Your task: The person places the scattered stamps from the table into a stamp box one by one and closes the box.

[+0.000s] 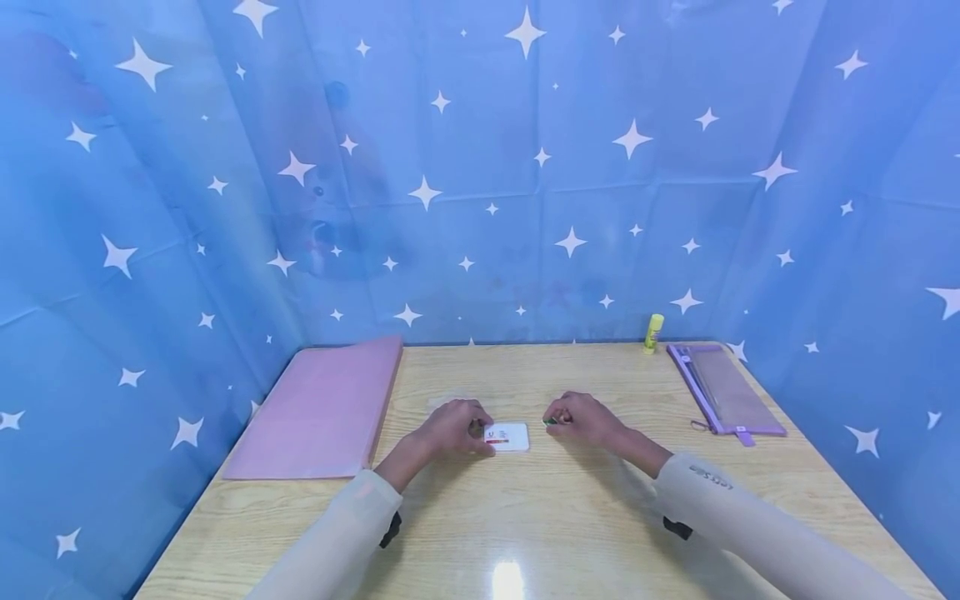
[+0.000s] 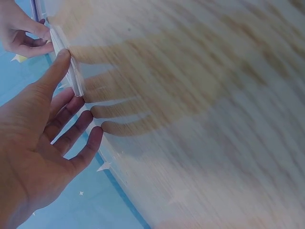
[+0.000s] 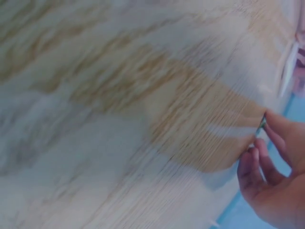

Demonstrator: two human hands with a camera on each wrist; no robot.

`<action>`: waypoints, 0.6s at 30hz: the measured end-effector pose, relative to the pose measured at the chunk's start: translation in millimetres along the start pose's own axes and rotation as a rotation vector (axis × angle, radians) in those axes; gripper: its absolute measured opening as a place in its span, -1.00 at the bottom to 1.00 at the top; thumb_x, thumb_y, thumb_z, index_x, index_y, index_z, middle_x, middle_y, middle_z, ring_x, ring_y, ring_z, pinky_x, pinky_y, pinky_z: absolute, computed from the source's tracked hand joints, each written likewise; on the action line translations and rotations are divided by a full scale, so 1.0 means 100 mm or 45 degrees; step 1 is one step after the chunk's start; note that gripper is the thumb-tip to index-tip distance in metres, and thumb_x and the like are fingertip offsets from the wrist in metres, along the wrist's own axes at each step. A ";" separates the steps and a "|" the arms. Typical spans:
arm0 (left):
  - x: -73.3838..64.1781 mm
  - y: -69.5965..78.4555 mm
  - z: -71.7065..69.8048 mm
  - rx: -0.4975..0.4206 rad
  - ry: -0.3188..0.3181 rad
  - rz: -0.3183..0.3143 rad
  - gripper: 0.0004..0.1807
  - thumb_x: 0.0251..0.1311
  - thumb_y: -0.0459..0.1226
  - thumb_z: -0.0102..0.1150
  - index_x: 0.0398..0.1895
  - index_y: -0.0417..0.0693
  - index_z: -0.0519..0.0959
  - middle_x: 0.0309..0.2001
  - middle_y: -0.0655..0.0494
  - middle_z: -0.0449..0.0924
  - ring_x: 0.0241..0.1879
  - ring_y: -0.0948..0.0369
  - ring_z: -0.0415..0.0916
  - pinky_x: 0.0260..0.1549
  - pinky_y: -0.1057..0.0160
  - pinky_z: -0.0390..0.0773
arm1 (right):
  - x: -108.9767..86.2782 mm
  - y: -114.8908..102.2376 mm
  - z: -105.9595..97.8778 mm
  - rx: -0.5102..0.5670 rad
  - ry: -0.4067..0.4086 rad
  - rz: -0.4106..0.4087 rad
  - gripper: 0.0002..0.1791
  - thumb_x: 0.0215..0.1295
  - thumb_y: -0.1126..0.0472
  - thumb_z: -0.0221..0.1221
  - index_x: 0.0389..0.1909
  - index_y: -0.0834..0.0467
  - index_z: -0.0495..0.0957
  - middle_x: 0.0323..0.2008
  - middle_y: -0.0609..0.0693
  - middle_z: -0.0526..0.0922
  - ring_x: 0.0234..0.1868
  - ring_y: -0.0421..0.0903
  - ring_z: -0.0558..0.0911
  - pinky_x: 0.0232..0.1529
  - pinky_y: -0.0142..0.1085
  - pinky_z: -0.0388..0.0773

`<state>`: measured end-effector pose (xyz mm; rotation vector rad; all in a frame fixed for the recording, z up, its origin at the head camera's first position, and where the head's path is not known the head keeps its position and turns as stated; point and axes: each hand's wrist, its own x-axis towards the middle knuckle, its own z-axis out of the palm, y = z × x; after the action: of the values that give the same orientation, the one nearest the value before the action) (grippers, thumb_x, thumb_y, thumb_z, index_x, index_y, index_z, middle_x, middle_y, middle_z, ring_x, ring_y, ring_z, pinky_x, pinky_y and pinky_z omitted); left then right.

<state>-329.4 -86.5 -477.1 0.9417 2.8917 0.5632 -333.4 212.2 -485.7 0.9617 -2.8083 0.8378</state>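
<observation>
In the head view, my left hand [image 1: 452,429] holds a small flat white card [image 1: 510,437] by its left end, thumb on the near side and fingers on the far side. The card bears print and a red stripe. Seen edge-on in the left wrist view, the card [image 2: 76,80] looks thick and layered, close over the table. A short gap to the right, my right hand [image 1: 588,419] pinches a tiny green and dark piece [image 3: 261,124] between thumb and fingertip, low over the wood. Most of that piece is hidden by the fingers.
A large pink folder [image 1: 318,412] lies at the left of the wooden table [image 1: 480,517]. Toward the back right stand a yellow glue stick [image 1: 653,333] and, lying flat, a purple zip pouch [image 1: 738,392]. Something clear [image 1: 444,402] lies behind my left hand. A blue starry curtain [image 1: 495,233] encloses the table.
</observation>
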 end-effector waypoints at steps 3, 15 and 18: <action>0.00 0.01 -0.01 0.003 0.003 0.000 -0.44 0.06 0.00 0.61 0.11 -0.04 0.75 0.04 0.12 0.70 -0.09 0.22 0.55 -0.09 0.27 0.52 | 0.00 0.00 0.01 0.026 -0.007 0.020 -0.81 0.30 0.31 0.40 -0.11 0.29 0.74 -0.37 -0.06 0.63 -0.35 -0.24 0.53 -0.26 -0.32 0.55; 0.00 -0.01 0.02 0.010 0.013 0.002 -0.44 0.05 0.01 0.61 0.10 -0.04 0.75 0.05 0.12 0.70 -0.07 0.22 0.55 -0.05 0.25 0.54 | 0.00 -0.02 0.07 0.009 0.007 0.078 -0.82 0.30 0.32 0.40 -0.10 0.24 0.76 -0.31 -0.04 0.66 -0.29 -0.18 0.61 -0.24 -0.29 0.59; -0.01 -0.01 0.02 0.009 0.020 0.003 -0.44 0.05 0.01 0.61 0.10 -0.03 0.75 0.05 0.12 0.70 -0.06 0.22 0.55 -0.04 0.24 0.54 | -0.01 -0.04 0.06 -0.012 0.016 0.078 -0.83 0.30 0.33 0.40 -0.11 0.20 0.77 -0.32 -0.06 0.67 -0.30 -0.19 0.59 -0.26 -0.30 0.57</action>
<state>-329.1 -86.8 -479.4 0.9456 2.9087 0.5637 -329.6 206.5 -489.3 0.8703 -2.8411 0.8337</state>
